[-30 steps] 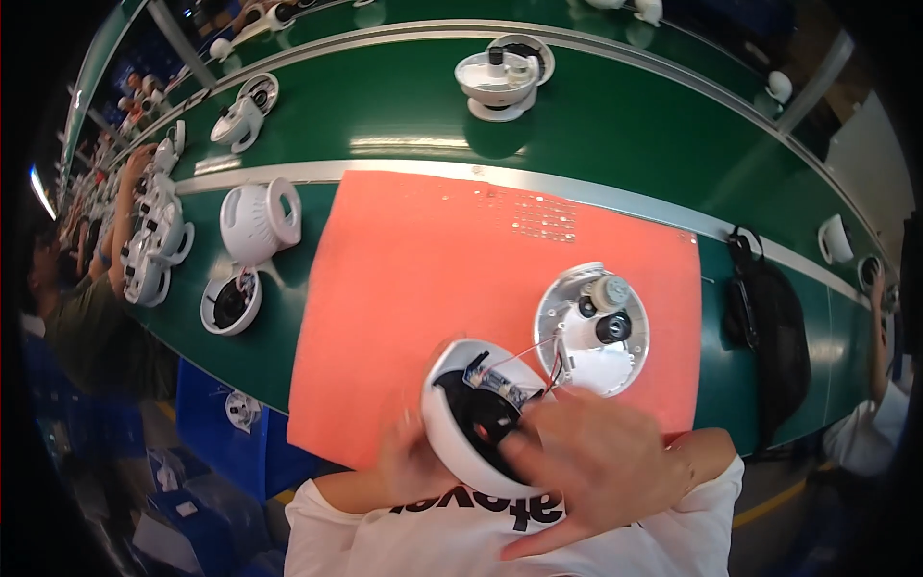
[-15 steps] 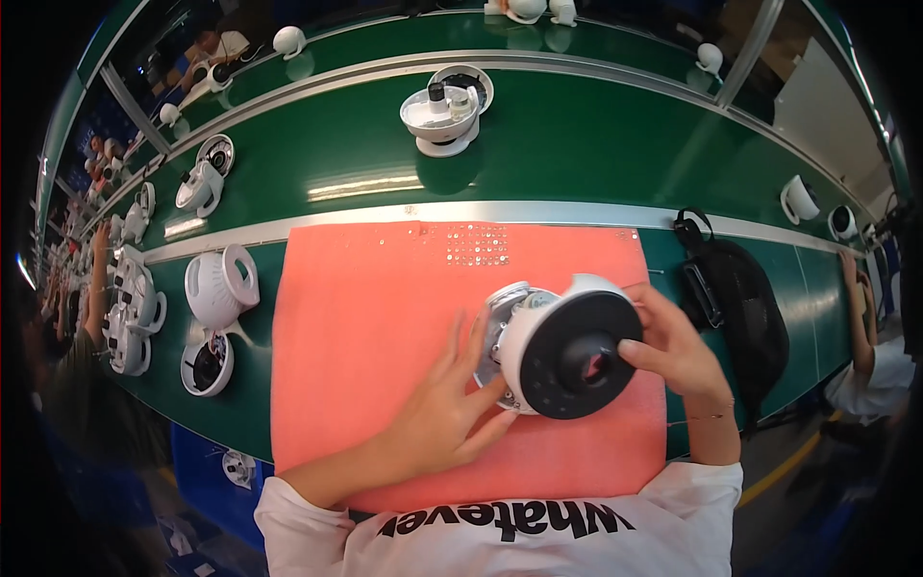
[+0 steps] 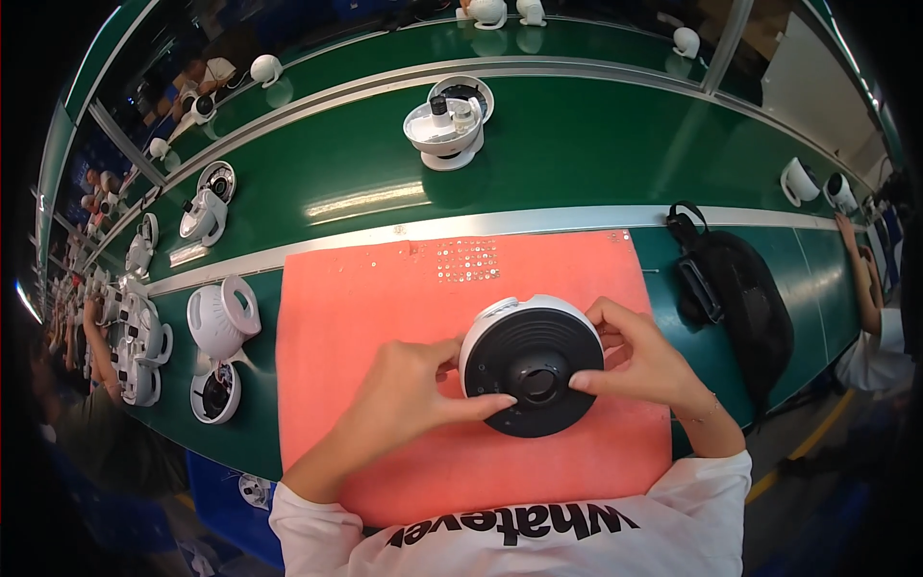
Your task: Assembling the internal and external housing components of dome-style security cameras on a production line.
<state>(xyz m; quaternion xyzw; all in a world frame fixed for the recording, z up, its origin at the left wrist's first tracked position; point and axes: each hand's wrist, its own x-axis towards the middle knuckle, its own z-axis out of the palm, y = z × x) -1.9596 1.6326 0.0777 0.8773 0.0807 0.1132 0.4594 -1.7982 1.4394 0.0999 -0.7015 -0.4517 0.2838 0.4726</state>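
2 hands on 1 part here. Both are wrapped around a round white housing with a black ribbed face, held face-up just over the lower right part of the salmon-coloured mat. Left hand grips it from the left, thumb lying across the black face near the centre hole, fingers curled on the rim. Right hand clamps the right side, fingertips on the white edge and the thumb pressing the black face. So both hands are closed on the housing, no gap anywhere that I can see.

Up near the top edge of the mat there's a scatter of tiny screws, well apart from the hands. Right of the mat sits a black bag on the green bench. Left of the mat, a white domed shell is tilted on its side, with a small open round base just below it. Further back on the belt, a white assembly with 2 upright bits on top stands on its own. More white units trail off along the left curve of the line. Another person's arm shows at the far right edge.
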